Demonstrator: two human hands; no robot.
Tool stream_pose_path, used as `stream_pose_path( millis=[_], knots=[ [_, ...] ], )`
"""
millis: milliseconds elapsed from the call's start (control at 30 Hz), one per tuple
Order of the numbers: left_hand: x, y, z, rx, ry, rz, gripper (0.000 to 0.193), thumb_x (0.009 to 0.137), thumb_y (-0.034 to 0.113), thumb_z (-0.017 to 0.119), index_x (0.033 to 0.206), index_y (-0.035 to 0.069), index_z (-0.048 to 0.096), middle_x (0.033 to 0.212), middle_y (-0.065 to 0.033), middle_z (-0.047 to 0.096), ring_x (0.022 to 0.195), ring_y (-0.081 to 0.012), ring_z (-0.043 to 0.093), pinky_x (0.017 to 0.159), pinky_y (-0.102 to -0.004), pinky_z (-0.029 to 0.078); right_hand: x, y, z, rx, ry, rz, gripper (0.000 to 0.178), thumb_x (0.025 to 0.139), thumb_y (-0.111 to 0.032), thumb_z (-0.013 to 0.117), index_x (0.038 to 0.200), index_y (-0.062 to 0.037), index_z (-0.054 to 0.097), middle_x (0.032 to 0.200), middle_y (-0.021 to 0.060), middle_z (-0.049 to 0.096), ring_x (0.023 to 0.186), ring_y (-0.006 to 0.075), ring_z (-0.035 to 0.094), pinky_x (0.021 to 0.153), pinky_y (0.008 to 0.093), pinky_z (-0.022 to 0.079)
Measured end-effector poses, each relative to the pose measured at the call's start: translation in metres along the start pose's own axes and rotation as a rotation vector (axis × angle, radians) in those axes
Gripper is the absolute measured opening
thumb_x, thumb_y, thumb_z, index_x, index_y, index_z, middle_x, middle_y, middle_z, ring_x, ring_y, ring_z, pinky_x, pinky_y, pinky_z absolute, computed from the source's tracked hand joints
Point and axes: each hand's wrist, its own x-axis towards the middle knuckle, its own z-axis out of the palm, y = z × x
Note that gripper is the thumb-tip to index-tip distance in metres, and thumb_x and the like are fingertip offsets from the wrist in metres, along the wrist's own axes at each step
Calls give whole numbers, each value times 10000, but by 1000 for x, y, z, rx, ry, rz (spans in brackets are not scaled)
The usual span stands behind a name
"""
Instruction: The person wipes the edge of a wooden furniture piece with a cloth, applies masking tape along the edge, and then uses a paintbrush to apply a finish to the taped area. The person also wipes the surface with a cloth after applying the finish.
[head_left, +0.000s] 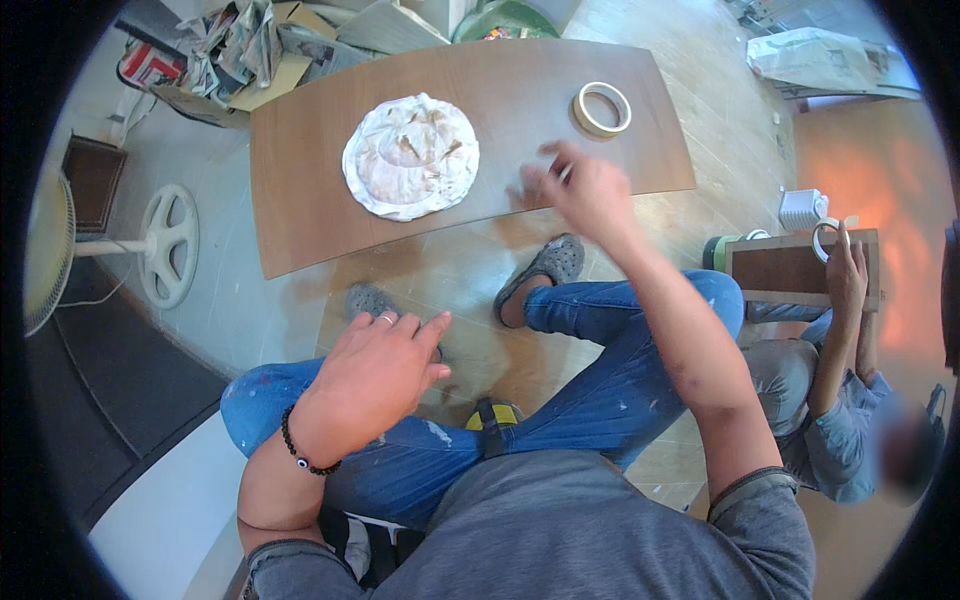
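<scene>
A round, low-domed white object (411, 157), wrinkled, with brownish patches and a ring-shaped ridge, lies on the brown wooden table (310, 130). It looks covered in paper or tape. To its right a roll of beige tape (601, 109) lies flat near the table's far edge. My right hand (585, 190) hovers over the near edge of the table, just below the tape roll; its fingers are partly bent and smeared by motion. Above my left thigh is my left hand (375, 365), palm down, fingers stretched out, holding nothing.
Newspapers (238, 45) fill a cardboard box behind the table's left corner. A green basin (505, 18) stands behind it. A white pedestal fan (165, 245) is at left. At right, a seated co-worker's hand (848, 268) holds a tape roll beside a brown board (780, 270).
</scene>
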Motion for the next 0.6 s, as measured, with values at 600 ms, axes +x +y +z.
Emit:
stream_pose_path(
  millis=[600],
  knots=[
    [27, -16, -15, -309, 724, -56, 499, 915, 250, 761, 1358, 70, 620, 1134, -166, 692, 1035, -367, 676, 903, -453, 536, -18, -42, -60, 1007, -26, -65, 207, 976, -186, 752, 1077, -11, 710, 949, 9, 713, 900, 80, 614, 841, 264, 481]
  ],
)
